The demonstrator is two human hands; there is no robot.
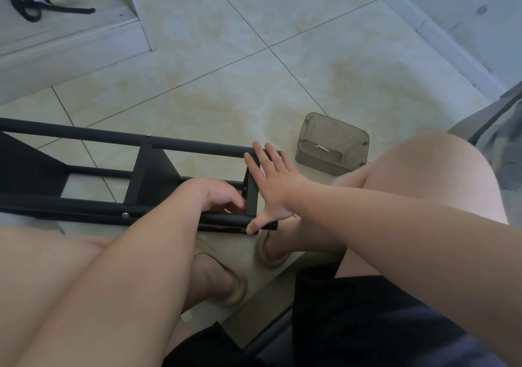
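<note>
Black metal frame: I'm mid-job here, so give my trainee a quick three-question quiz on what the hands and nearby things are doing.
1. True or false: the right hand lies with straight, spread fingers on the end of the black metal frame.
2. Where does the translucent box stand? A: on top of the frame. B: on the floor tiles, beyond the right hand. C: on the person's knee.
3. Fill in: the left hand, fingers curled, sits ___ the frame's tubes, beside the end crosspiece.
Key: 1 true; 2 B; 3 between.
</note>
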